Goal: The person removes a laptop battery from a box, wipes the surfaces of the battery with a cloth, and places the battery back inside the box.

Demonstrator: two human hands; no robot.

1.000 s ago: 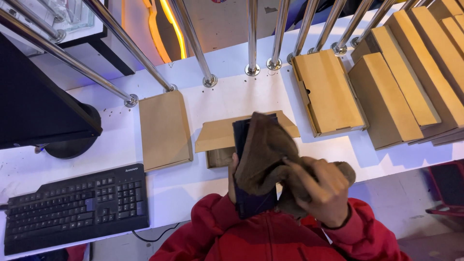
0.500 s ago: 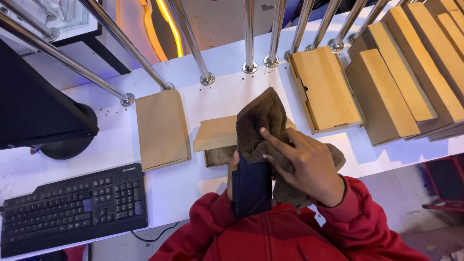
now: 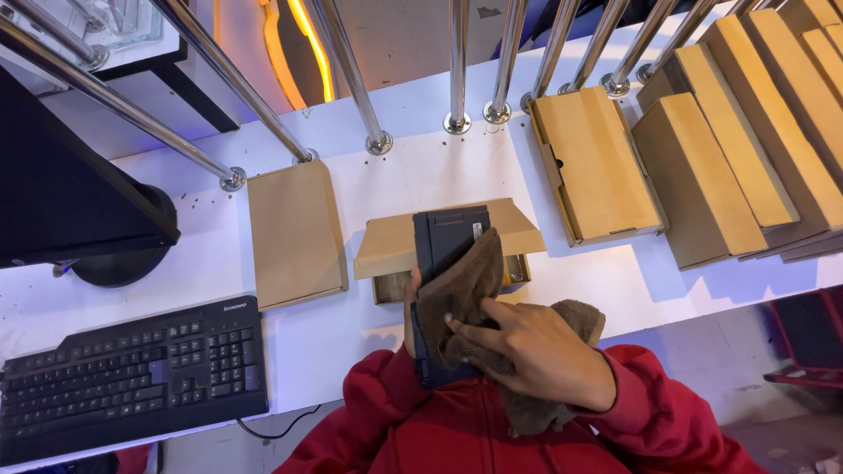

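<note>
My right hand (image 3: 536, 351) presses a brown cloth (image 3: 465, 290) against the face of a flat black device (image 3: 448, 239). The device is held upright in front of my chest, its top end over an open cardboard box (image 3: 386, 250). My left hand (image 3: 411, 307) grips the device along its left edge; only the fingers show, the rest is hidden behind the device and cloth. Part of the cloth hangs down past my right wrist over my red sleeve.
A closed flat cardboard box (image 3: 294, 233) lies left of the open one, more boxes (image 3: 597, 167) are lined up at the right. A black keyboard (image 3: 132, 377) and a monitor foot (image 3: 123, 254) sit at the left. Slanted metal bars (image 3: 351, 79) cross the back of the white counter (image 3: 457, 167).
The cloth has slid down the device's face with my right hand, baring the device's upper half. The device now sits higher, over the open box.
</note>
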